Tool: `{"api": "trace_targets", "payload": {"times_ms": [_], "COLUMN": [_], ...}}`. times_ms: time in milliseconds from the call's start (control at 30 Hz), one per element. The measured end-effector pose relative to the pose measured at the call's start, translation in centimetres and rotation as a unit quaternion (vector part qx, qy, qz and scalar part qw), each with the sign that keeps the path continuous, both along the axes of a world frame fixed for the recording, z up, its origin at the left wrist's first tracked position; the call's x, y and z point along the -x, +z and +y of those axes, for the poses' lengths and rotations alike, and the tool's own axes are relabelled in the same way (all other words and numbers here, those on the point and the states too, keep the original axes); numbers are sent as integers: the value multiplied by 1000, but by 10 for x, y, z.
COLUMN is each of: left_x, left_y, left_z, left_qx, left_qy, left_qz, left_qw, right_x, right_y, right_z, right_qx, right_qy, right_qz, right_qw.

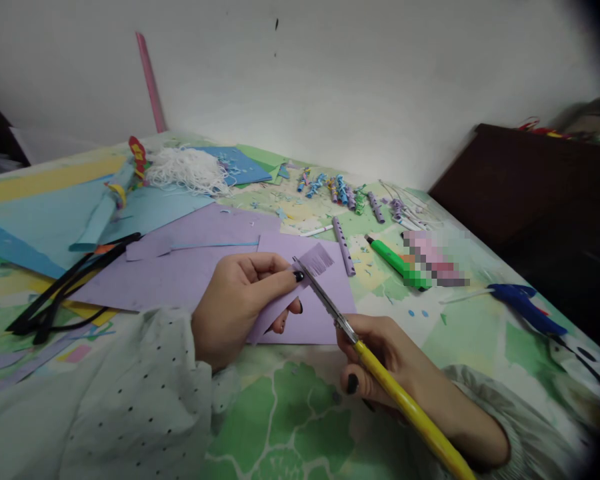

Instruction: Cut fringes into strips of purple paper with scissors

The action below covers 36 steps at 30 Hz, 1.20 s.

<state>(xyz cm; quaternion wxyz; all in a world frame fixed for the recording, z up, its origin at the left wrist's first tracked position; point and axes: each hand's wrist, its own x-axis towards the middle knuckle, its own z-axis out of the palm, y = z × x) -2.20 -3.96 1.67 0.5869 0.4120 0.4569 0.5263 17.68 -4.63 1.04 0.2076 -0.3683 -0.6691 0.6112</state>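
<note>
Between its thumb and fingers, my left hand (243, 297) pinches a strip of purple paper (316, 261) whose far end is cut into a fine fringe. My right hand (395, 353) is closed round scissors (337, 319) with yellow handles. Their metal blades lie across the strip beside my left thumb, nearly closed. How the fingers sit in the handles is partly hidden. Under my left hand are a square purple sheet (337, 293) and a larger purple sheet (190, 267). A purple paper tube (343, 247) with dark marks lies just beyond the fringe.
A green cutter (395, 260) and a blue glue gun (525, 310) lie at the right. Small curled paper rolls (341, 190) stand in the back. A heap of white string (187, 168), blue sheets (245, 165) and black straps (65, 293) are at the left. Paper scraps dot the patterned tablecloth.
</note>
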Motion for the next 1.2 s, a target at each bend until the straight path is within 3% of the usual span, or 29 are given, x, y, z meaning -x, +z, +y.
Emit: {"api": "trace_targets", "payload": {"times_ms": [533, 833, 1200], "left_x": [1, 0, -2], "left_y": [0, 1, 4], "left_z": [2, 1, -1], "left_qx": [-6, -8, 12], "left_qy": [-7, -4, 0], "left_qz": [7, 8, 18], "left_qw": [1000, 1000, 1000], "right_x": [1, 0, -6], "right_y": [1, 0, -1], "right_z": [-1, -2, -4], "right_qx": [11, -26, -27], "right_qy": [-2, -10, 31], "right_qz": [8, -15, 11], "right_qw": [1000, 999, 999]}}
